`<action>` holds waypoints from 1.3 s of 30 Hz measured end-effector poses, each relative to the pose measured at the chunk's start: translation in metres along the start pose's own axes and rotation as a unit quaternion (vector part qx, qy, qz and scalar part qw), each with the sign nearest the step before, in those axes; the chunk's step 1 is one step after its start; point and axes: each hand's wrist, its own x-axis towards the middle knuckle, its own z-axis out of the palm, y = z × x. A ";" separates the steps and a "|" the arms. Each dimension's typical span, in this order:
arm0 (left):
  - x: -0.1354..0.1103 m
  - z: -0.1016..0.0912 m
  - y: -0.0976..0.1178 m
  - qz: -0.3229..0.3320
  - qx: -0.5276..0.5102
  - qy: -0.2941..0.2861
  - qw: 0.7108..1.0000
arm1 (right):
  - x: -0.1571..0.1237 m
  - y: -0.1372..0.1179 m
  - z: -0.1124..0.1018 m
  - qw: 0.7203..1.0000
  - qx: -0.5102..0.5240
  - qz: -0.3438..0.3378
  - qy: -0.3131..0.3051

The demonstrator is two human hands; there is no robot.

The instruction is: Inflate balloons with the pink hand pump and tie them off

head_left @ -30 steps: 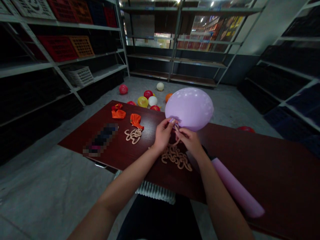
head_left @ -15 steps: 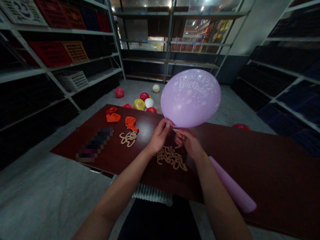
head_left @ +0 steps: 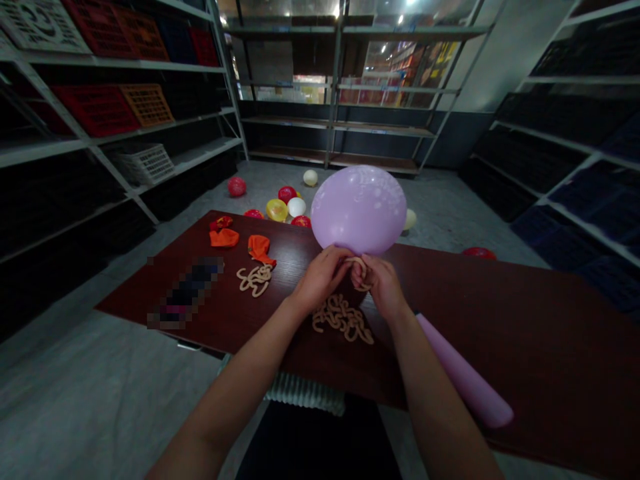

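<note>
An inflated lilac balloon (head_left: 359, 208) hovers over the dark red table (head_left: 500, 320), its neck pointing down into my hands. My left hand (head_left: 320, 277) pinches the balloon's neck with closed fingers. My right hand (head_left: 377, 283) is closed too, holding a tan rubber band (head_left: 361, 265) looped by the neck. Just below my hands lies a heap of tan rubber bands (head_left: 343, 319). A smaller heap of bands (head_left: 255, 278) lies further left.
Flat orange and red balloons (head_left: 243, 241) lie on the table's far left. A lilac pump tube (head_left: 463, 373) rests by my right forearm. Several inflated balloons (head_left: 285, 200) sit on the floor beyond the table. Metal shelves with crates line both sides.
The balloon has dropped lower and turned, so its printed side no longer faces me. My hands have closed in together at the neck with a band looped there.
</note>
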 end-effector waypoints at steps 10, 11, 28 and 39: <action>0.000 0.001 0.005 -0.157 -0.164 0.125 0.966 | 0.001 0.000 -0.003 0.998 -0.052 0.002 -0.031; 0.001 0.001 0.004 -0.177 -0.203 0.132 0.954 | 0.002 0.000 -0.004 0.998 -0.060 -0.002 -0.034; 0.005 0.002 0.009 -0.240 -0.361 0.094 0.896 | 0.005 0.009 -0.006 0.999 -0.009 0.011 0.036; 0.006 0.000 0.005 -0.217 -0.298 0.105 0.924 | 0.001 0.000 0.004 0.995 -0.084 -0.008 -0.060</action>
